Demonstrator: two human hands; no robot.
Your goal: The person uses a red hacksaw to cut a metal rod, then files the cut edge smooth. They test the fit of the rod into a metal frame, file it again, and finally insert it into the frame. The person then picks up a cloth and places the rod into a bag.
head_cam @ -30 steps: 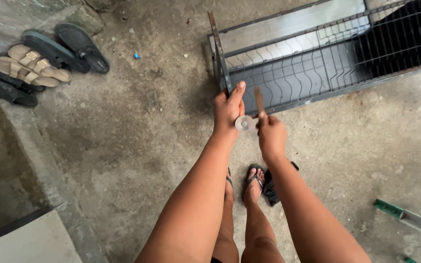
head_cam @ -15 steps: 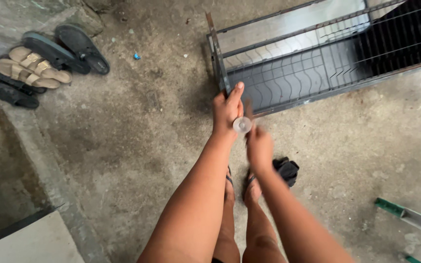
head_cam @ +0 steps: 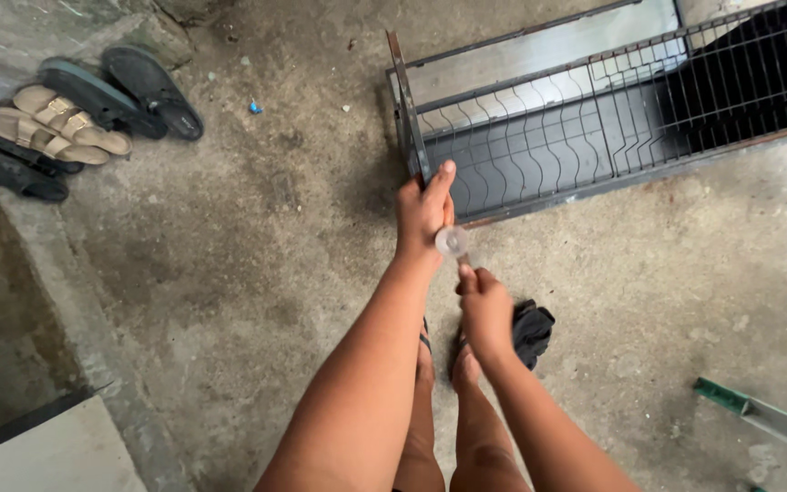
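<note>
View from the head camera, looking down at a concrete floor (head_cam: 229, 273). The left hand (head_cam: 423, 211) was closed around the upright corner post of a dark metal wire rack (head_cam: 594, 128), which lay at the floor's upper right; the thumb pointed up along the post. A small, round, clear disc (head_cam: 452, 240) sat at the lower edge of that hand, just beside the fingers. The right hand (head_cam: 485, 310) was curled loosely below the disc, its fingertips (head_cam: 468, 273) just beneath it; whether they gripped anything could not be told. A dark cloth (head_cam: 532, 330) lay on the floor beside the right hand, near the person's feet (head_cam: 463, 369). Several pairs of sandals (head_cam: 66, 123) lay at the floor's upper left, well apart from the hands. A green-ended metal bar (head_cam: 767, 417) lay at the lower right.
</note>
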